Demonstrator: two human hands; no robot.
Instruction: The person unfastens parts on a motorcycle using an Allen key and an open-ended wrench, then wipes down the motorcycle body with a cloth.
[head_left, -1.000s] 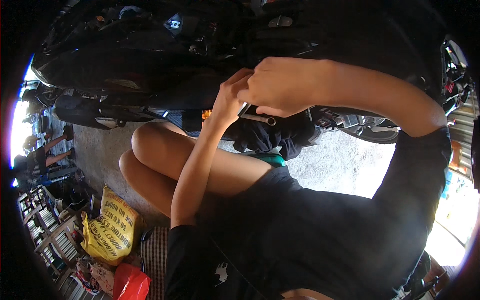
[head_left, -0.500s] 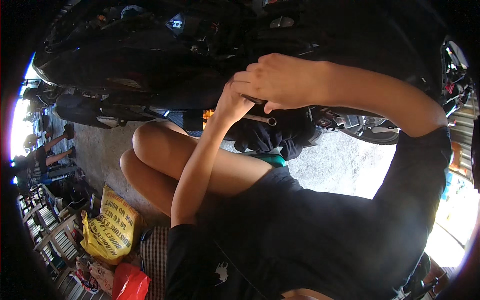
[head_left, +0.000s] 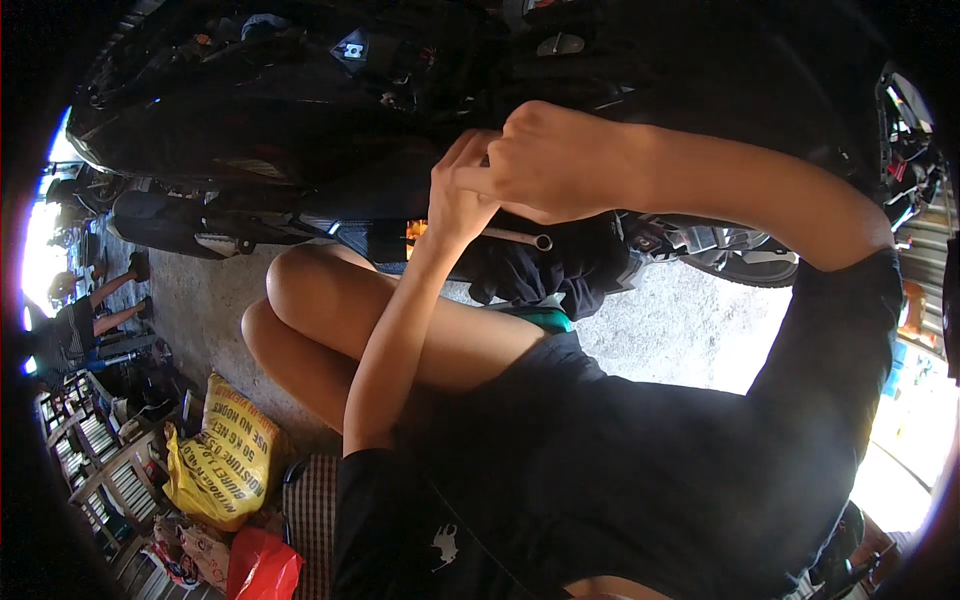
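Observation:
My left hand [head_left: 461, 195] and my right hand [head_left: 540, 165] meet with curled, overlapping fingers against the dark lower body panel of a black scooter [head_left: 250, 130]; whatever they grip is hidden by the fingers. A steel wrench [head_left: 515, 236] shows just under my hands, its ring end to the right and its other end hidden behind my left hand. Below it, dark bunched cloth [head_left: 540, 275] lies on the scooter's footboard area, with a small orange-yellow item [head_left: 416, 238] left of my left forearm.
My bent knees rest beside the scooter on concrete [head_left: 190, 310]. At lower left are a yellow sack [head_left: 230, 460], a red plastic bag [head_left: 262, 565] and a slatted wooden chair [head_left: 100, 450]. Another person [head_left: 70, 320] is at far left. The scooter's wheel [head_left: 750, 270] shows at right.
Both hands have shifted slightly upward, and my right fingers are more curled over the left ones. The dark and metal object that showed between the fingers earlier is now covered.

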